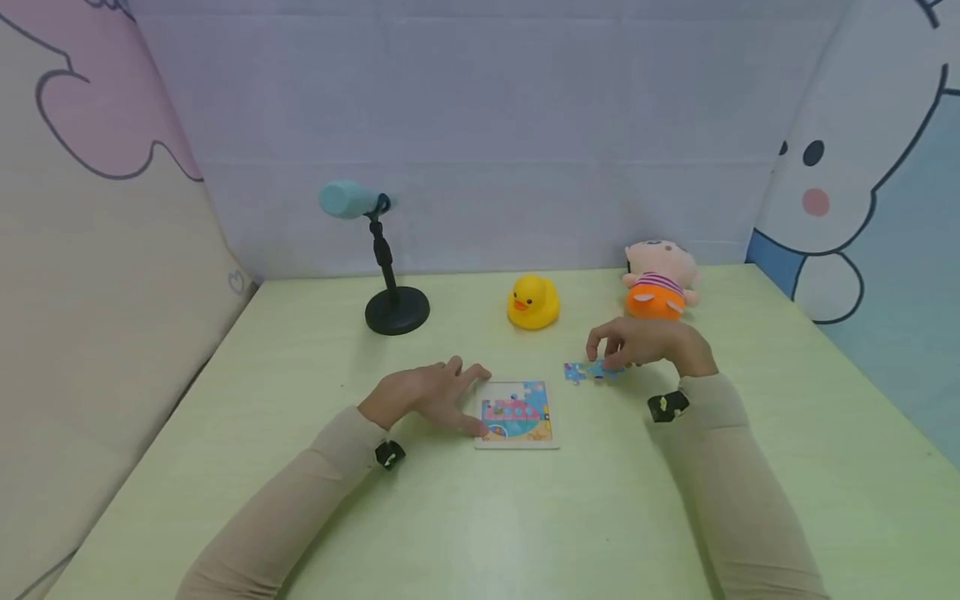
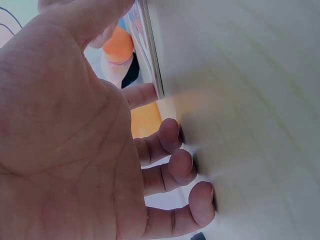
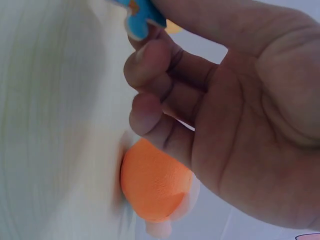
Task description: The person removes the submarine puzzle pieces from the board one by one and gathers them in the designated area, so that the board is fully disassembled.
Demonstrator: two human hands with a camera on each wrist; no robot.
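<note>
Your right hand (image 1: pixel 647 344) arches over the table (image 1: pixel 750 500), wrist raised, fingertips pinching a small blue jigsaw piece (image 1: pixel 592 372); flat card, knobbed edge, one tab poking past your fingers in the right wrist view (image 3: pixel 141 15). The piece lies low at the table, just right of the puzzle board; contact with the surface cannot be told.

Your left hand (image 1: pixel 429 397) lies spread, fingers relaxed, fingertips (image 2: pixel 172 134) down on the table. It rests against the left edge of the puzzle board (image 1: pixel 516 414); thin, square, rigid, pale rim, glossy picture in pink, blue and orange. Both forearms in beige sleeves, a small black mount at each wrist.

Table: smooth, matte, pale green. Behind the board, a glossy yellow rubber duck (image 1: pixel 533 302). Just beyond your right hand, a soft plush toy (image 1: pixel 657 279), orange body, striped top. Back left, a black stand on a round base (image 1: pixel 397 312) carries a teal cylinder (image 1: pixel 348 200), tilted sideways.
</note>
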